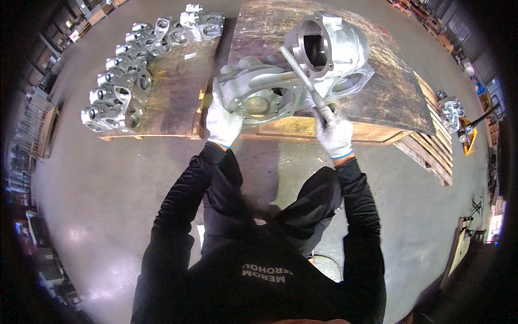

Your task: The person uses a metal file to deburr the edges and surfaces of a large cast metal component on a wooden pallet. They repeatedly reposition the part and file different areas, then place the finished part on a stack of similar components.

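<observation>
Grey floor (108, 189) spread all around me in a big room, and it was shiny in some spots. Close in front of me stood a brown wooden table (402, 108) with dark, worn marks on its top. One big silver metal part (272, 81) sat on it, along the edge closest to me. It had a wide, round ring (348, 48) standing up at the right, and flatter round holes lower down.

My left hand (224, 125), in a white glove with a blue edge, was on the left end of the metal part. Some fingers were hidden, so I could not tell how tightly they were bent. My right hand (334, 132) wore a white glove too, and its fingers were wrapped around the low end of a long grey rod (305, 81). The rod slanted up and to the left, across the front of the metal part. Its top end was by the rim of the wide ring, but I could not tell if they touched.

Off to the left, another wooden table (178, 102) held a row of silver parts (121, 102). Over on the right were wooden slats (431, 146), more silver parts (450, 114) and a yellow cart (468, 140).
</observation>
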{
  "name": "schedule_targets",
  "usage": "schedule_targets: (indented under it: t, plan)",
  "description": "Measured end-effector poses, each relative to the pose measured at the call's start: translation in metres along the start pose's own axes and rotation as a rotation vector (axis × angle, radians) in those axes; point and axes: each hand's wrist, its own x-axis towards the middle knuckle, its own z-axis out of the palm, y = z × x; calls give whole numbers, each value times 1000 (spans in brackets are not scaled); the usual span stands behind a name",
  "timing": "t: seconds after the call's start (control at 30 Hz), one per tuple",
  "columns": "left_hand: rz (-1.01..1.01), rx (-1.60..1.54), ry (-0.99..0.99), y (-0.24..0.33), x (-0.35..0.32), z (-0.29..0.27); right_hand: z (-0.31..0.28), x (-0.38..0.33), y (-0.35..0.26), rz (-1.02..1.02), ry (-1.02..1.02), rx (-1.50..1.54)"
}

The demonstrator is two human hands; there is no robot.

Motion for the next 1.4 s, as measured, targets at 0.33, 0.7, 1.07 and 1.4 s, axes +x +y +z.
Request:
schedule_targets:
  t: [0.33,0.7,1.07,1.4]
  plan:
    - [20,49,48,-4,-2,9,-5,5,-34,343,-115,399]
    - [60,55,114,-1,-3,14,6,20,-94,309,-32,133]
    - [55,21,106,6,-3,7,-2,46,-127,308,6,199]
    - [23,43,48,3,-4,9,15,47,-145,167,24,220]
